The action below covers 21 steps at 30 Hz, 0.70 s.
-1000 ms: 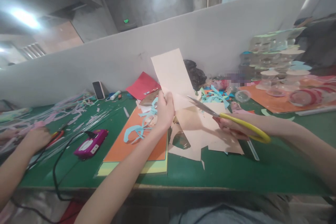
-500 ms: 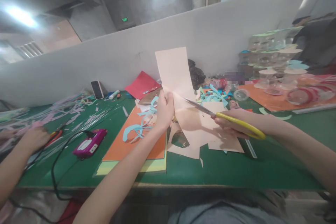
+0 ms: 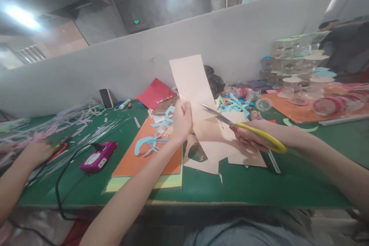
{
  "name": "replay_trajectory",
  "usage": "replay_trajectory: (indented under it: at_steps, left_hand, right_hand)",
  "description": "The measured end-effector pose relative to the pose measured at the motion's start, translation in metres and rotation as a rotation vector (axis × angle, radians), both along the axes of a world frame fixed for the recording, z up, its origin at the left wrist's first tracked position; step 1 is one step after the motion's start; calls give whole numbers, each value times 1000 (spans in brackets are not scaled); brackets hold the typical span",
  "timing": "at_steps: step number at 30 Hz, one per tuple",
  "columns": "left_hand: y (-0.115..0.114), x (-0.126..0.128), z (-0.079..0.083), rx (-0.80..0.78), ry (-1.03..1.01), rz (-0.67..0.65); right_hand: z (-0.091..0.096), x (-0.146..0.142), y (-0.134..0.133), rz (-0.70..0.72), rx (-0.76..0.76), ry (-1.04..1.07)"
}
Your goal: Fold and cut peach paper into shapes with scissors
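My left hand (image 3: 181,121) is closed on the lower edge of a pale peach sheet of paper (image 3: 191,82), holding it upright above the green table (image 3: 259,184). My right hand (image 3: 253,135) grips yellow-handled scissors (image 3: 245,127). Their blades point left and meet the sheet's right edge just beside my left thumb. Cut peach paper pieces (image 3: 219,146) lie flat under both hands.
An orange sheet (image 3: 144,161) with light blue paper strips (image 3: 150,140) lies left of my left arm. A magenta glue gun (image 3: 98,157) with a black cord, a phone (image 3: 104,98) and red paper (image 3: 155,92) lie further left. Another person's hand (image 3: 37,152) rests at far left. Plastic cups (image 3: 300,73) stand at right.
The scissors have edged left into the sheet's right edge. The sheet has shifted slightly in my left hand. The view has drifted a little.
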<state>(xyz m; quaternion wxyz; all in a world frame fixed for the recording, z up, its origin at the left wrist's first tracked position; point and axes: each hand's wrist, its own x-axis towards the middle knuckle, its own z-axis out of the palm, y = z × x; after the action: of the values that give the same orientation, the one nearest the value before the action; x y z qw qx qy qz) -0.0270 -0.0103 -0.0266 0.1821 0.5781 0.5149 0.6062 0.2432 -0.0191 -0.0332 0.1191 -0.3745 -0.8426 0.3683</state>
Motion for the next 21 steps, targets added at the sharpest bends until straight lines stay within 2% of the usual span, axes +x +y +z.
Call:
replay_trajectory:
  at_steps: [4,7,10,18,21]
  left_hand:
    - [-6,6,1,39,6,-61]
    - [-8,7,0,68,0,-96]
    - [-7,7,-1,29,-25,-127]
    - [-5,8,-2,90,-82,-69]
    - [-4,9,-1,66,-50,-67]
  right_hand:
    - [0,0,0,67,-80,21]
    - [5,-7,-4,-21,-141,2]
    - [8,-13,-6,-102,-194,1]
    - [-15,3,10,-122,-166,-14]
    - [-14,3,8,-71,-138,39]
